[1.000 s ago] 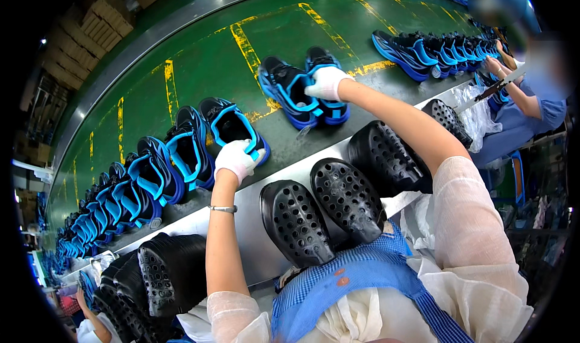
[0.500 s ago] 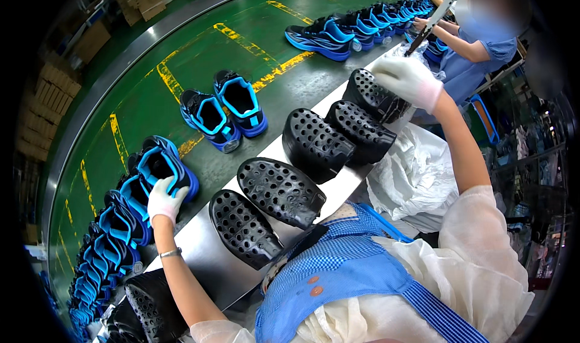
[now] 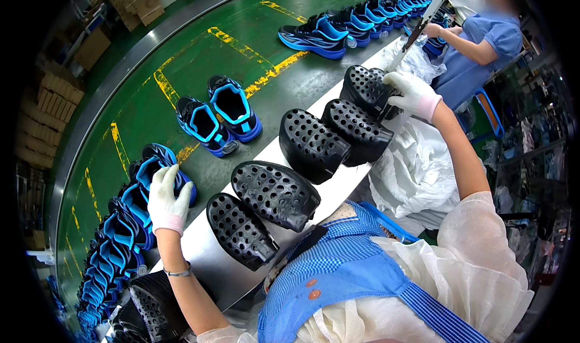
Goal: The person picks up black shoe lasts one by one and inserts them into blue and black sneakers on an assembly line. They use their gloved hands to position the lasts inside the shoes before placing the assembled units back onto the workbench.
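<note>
My left hand (image 3: 168, 203), in a white glove, is spread beside a black-and-blue sports shoe (image 3: 186, 193) at the head of a long row. My right hand (image 3: 415, 95), also gloved, has its fingers curled at the narrow end of the farthest black perforated shoe form (image 3: 364, 88). Several more such forms lie with their holed faces up along the white ledge in front of me, including a near one (image 3: 240, 229) and a wider one (image 3: 275, 192). A pair of sports shoes (image 3: 234, 108) stands beyond the ledge on the green surface.
More black forms (image 3: 154, 307) are stacked at the lower left. Crumpled white plastic (image 3: 411, 168) hangs at the ledge's right side. Another row of shoes (image 3: 317, 36) runs toward a co-worker in blue (image 3: 480, 59). A metal bar (image 3: 420, 32) slants near my right hand.
My left hand has lifted off the shoe's opening, its fingers now spread. My right hand has shifted from above the far form to its narrow end. The view has shifted slightly.
</note>
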A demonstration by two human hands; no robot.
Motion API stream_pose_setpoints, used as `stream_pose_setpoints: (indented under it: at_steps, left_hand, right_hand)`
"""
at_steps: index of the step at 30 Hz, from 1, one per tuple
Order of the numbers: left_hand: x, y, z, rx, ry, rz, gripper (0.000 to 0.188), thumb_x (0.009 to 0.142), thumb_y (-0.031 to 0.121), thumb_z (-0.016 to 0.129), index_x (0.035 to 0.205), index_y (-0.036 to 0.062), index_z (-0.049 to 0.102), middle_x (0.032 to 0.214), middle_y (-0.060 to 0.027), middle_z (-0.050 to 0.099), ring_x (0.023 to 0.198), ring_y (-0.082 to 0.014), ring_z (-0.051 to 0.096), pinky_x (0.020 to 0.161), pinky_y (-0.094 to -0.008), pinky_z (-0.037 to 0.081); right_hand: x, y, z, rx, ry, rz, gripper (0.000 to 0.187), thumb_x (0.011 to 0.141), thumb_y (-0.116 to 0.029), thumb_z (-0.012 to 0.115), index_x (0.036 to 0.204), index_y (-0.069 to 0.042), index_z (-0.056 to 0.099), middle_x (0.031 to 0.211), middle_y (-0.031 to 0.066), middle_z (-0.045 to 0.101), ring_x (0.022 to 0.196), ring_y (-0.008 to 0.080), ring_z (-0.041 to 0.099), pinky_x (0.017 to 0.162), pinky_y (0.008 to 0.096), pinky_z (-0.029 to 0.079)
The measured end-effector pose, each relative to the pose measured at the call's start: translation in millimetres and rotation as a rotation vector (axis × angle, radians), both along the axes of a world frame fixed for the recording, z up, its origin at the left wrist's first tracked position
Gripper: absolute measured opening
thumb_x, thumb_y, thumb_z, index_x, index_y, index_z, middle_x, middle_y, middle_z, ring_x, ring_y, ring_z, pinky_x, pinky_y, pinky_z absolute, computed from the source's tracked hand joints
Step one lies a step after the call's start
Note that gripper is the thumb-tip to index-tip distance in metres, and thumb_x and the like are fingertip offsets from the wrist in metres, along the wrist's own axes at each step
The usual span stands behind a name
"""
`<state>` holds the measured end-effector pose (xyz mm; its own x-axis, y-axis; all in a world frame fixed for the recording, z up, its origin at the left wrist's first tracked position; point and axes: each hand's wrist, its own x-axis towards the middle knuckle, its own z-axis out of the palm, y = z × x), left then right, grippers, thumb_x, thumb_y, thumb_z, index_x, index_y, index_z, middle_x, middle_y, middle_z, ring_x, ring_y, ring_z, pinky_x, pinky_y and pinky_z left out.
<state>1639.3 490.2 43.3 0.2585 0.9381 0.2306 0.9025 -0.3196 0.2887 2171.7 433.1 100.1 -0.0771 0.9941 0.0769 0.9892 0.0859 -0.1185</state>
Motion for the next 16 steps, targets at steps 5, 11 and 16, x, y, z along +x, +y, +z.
stream_pose_setpoints:
  at_steps: [5, 11, 16]
  left_hand:
    - [9, 5, -4, -0.014, -0.055, -0.045, 0.037, 0.077, 0.020, 0.066, 0.111, 0.0045, 0.061, 0.112, -0.0137, 0.057, 0.103, -0.0300, 0.057, 0.088, -0.0349, 0.046]
    - [21, 10, -5, 0.014, -0.115, -0.084, 0.036, 0.079, 0.020, 0.065, 0.111, 0.0035, 0.061, 0.111, -0.0142, 0.058, 0.100, -0.0297, 0.058, 0.087, -0.0342, 0.047]
    - [42, 17, 14, -0.092, -0.389, -0.069, 0.037, 0.083, 0.022, 0.064, 0.116, 0.0047, 0.060, 0.113, -0.0155, 0.059, 0.102, -0.0259, 0.059, 0.090, -0.0338, 0.045]
  right_hand:
    - [12, 10, 4, -0.077, 0.095, 0.057, 0.033, 0.066, -0.013, 0.070, 0.092, -0.002, 0.053, 0.085, 0.0147, 0.056, 0.079, 0.0297, 0.057, 0.072, 0.0370, 0.047]
    - [8, 9, 39, -0.033, 0.110, 0.040, 0.033, 0.064, -0.013, 0.073, 0.087, -0.002, 0.051, 0.081, 0.0094, 0.051, 0.070, 0.0212, 0.053, 0.066, 0.0320, 0.046]
    - [-48, 22, 67, 0.075, 0.296, 0.149, 0.035, 0.067, -0.015, 0.073, 0.094, -0.003, 0.054, 0.088, 0.0079, 0.053, 0.078, 0.0192, 0.057, 0.074, 0.0295, 0.049]
